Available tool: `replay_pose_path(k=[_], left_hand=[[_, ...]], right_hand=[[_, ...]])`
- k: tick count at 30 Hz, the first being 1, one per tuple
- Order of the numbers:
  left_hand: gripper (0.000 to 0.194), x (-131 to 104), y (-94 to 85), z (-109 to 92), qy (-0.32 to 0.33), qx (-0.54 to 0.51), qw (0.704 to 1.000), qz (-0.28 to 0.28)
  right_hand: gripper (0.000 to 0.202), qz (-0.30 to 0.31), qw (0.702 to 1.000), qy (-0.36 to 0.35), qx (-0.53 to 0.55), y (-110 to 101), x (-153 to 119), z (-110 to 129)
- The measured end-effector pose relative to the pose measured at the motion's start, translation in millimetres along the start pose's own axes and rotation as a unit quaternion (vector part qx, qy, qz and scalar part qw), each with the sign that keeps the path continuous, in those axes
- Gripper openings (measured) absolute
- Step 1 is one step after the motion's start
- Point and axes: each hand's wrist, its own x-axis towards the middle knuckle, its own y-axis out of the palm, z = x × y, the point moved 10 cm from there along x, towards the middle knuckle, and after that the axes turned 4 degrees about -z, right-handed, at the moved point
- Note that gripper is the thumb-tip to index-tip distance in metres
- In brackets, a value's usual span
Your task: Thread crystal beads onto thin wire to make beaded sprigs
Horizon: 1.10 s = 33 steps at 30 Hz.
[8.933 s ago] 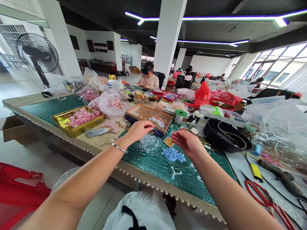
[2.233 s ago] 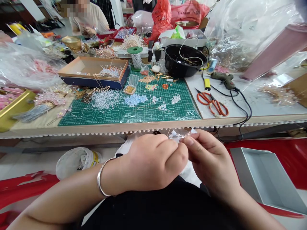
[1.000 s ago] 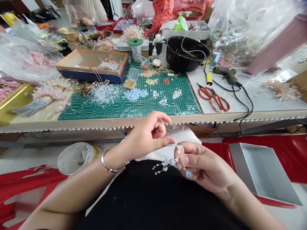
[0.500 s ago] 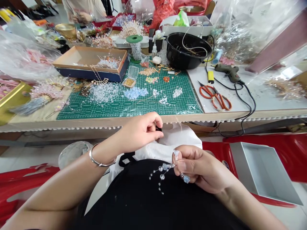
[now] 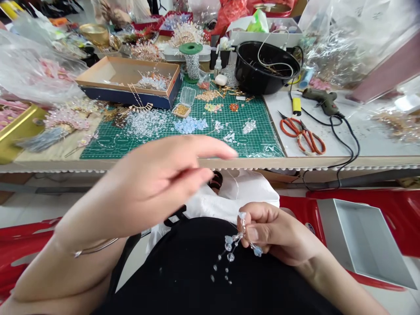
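Note:
Between the thumb and fingers of my right hand (image 5: 275,232) is a beaded spray (image 5: 231,243) with pale blue flowers, clear beads and thin dangling strands. My left hand (image 5: 164,175), blurred by motion, hovers in front of the table edge, index finger stretched out and thumb apart, with nothing visible between them. Beyond it on the green cutting mat (image 5: 256,148) lie light blue petals (image 5: 190,125), clear beads (image 5: 146,123) and a small box of gold beads (image 5: 182,110).
Orange-handled scissors (image 5: 303,133), a yellow lighter (image 5: 296,106) and a glue gun (image 5: 323,99) lie at the right. Behind stand a black basin (image 5: 262,78), a spool (image 5: 192,63) and a shallow box (image 5: 127,94). A person's hands (image 5: 114,13) show at the far side.
My left hand has come up and nearer the camera, its fingers more spread. The spray in my right hand hangs slightly lower, its strands swung downward. The view has shifted a little.

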Motion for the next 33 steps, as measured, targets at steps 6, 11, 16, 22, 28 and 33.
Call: replay_pose_path(k=[6,11,16,22,28,33], left_hand=[[0.019,11,70.4,0,0.046,-0.113,0.957,0.265],[0.018,-9,60.5,47,-0.060,-0.173,0.949,0.256],[0.025,-40,58.5,51,-0.096,-0.120,0.924,0.349],[0.016,-13,63.1,12,0.014,-0.044,0.951,0.306],[0.014,-11,82.3,15,-0.055,-0.106,0.929,0.349],[0.016,-13,77.9,17,-0.067,-0.101,0.935,0.333]], right_hand=[[0.023,0.017,1.000,-0.012,-0.012,2,-3,-3],[0.022,-0.009,0.999,-0.016,0.027,-9,-3,-3],[0.022,0.011,1.000,-0.013,0.021,-4,4,-1],[0.020,0.029,0.999,-0.003,-0.032,8,6,-1],[0.020,0.010,1.000,-0.007,-0.028,2,0,-1],[0.020,0.011,0.999,0.002,-0.044,-1,-1,-4]])
